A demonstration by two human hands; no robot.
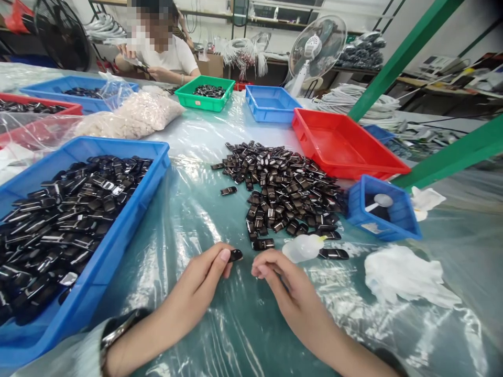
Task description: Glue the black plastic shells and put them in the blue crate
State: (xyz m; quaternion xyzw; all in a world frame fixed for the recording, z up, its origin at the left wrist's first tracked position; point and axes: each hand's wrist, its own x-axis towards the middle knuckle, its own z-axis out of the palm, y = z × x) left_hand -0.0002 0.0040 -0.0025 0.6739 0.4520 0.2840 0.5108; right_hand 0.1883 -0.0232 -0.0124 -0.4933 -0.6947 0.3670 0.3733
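Note:
Between the thumb and fingers of my left hand is a small glossy black plastic piece, its rounded end sticking out to the right. My right hand is close by on the right, fingers curled and fingertips pressed together; whatever they pinch, if anything, is too small to make out. Just beyond both hands spreads a heap of similar black plastic pieces on the plastic-covered table. A translucent squeeze bottle with a yellowish tip lies beside my right hand.
To the left stands a blue bin full of black pieces. A red tray, a small blue box with a scoop, and crumpled white tissue are on the right. Across the table sits a person near a green tray.

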